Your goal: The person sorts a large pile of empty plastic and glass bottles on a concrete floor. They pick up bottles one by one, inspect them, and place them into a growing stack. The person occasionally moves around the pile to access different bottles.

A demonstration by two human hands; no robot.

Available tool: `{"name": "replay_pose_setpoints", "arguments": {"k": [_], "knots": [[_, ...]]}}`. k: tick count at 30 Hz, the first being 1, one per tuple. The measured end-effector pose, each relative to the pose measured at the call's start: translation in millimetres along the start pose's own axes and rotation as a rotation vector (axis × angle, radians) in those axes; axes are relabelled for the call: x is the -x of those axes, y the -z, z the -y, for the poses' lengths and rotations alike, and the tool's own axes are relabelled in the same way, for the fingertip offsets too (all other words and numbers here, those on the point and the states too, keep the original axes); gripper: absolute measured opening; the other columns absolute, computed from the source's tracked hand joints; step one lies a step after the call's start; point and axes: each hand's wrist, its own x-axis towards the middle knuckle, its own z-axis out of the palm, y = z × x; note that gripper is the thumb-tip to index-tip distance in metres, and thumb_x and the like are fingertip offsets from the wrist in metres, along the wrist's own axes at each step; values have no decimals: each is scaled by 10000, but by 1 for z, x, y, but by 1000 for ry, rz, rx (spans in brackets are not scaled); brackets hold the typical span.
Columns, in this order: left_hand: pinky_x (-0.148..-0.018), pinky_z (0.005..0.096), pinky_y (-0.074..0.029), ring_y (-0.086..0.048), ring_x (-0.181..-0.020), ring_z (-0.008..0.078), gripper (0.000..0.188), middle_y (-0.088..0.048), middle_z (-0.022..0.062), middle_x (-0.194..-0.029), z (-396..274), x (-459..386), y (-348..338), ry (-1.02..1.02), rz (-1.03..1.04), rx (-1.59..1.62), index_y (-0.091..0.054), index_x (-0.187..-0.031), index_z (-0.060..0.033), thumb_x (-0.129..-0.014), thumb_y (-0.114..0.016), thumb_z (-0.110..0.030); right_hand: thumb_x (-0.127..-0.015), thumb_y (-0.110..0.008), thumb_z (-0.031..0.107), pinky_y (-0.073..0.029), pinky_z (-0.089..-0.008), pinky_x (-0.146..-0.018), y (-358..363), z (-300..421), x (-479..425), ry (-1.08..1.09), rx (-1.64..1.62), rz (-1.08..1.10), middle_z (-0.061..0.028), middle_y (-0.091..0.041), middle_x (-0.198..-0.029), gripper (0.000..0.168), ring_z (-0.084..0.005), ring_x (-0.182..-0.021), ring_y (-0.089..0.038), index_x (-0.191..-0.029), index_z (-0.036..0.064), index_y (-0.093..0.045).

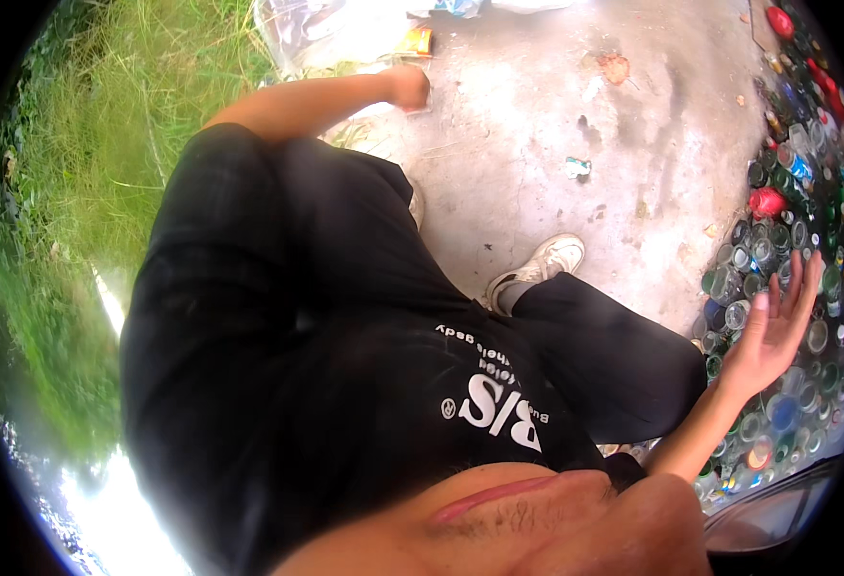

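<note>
My left hand (409, 88) is at the upper middle, its fingers curled in and blurred by motion. Whether it holds something is not clear. It is near a clear plastic bag (299, 43) and an orange packet (418, 42). My right hand (771, 335) is at the right with its fingers apart and nothing in it. Behind it in the view lies a large heap of glass jars and bottles (760, 248), with a crumpled red item (767, 204) among them.
I am low over a stained concrete floor (652, 216), knees bent, a white shoe (555, 261) in view. A small crumpled wrapper (577, 168) and a dry leaf (615, 68) lie on the concrete. Tall grass (105, 144) borders the left side.
</note>
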Motion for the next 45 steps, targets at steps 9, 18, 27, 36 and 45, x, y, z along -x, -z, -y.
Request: {"name": "replay_pose_setpoints", "arguments": {"k": [9,18,27,36,45], "knots": [[-854,427,-493,-592,-1025,302,468,-618,131,-1077,17,62,48,194,-135,-132,-647,-1036,-68,-799,-649,-471,-913,-518,109,-421,-224,-829,-24,-13,-35,-334,-142,50,-131,-548,-1285,431,-179,-1084,-583,-1319,-23,-453],[-769,412,-509,-626,-952,314,595,-639,141,-999,30,64,-41,234,53,145,-502,-1170,-13,-744,-746,-349,-921,-513,141,-399,-206,-772,-46,-2,-50,-407,-96,120,-105,-576,-1249,404,-139,-1027,-602,-1292,-16,-480],[-818,407,-490,-623,-949,328,627,-655,187,-986,2,55,15,74,185,211,-588,-1097,-23,-694,-703,-489,-916,-531,143,-394,-176,-681,-56,-6,-57,-487,-122,164,-70,-643,-1115,348,-87,-888,-613,-1238,13,-550],[-731,324,-468,-603,-820,187,480,-628,94,-863,-97,3,136,-157,-89,923,-610,-1018,-23,-808,-605,-454,-891,-523,168,-395,-214,-633,-70,1,-48,-564,-88,576,-26,-657,-876,302,-86,-728,-594,-1144,24,-604],[-829,387,-461,-602,-928,210,461,-653,81,-1011,-208,-32,286,-390,-205,1779,-602,-1131,-44,-923,-424,-415,-980,-415,405,-408,-194,-603,-88,8,-56,-628,-325,560,-7,-657,-936,422,-69,-787,-605,-1153,70,-604]]}}
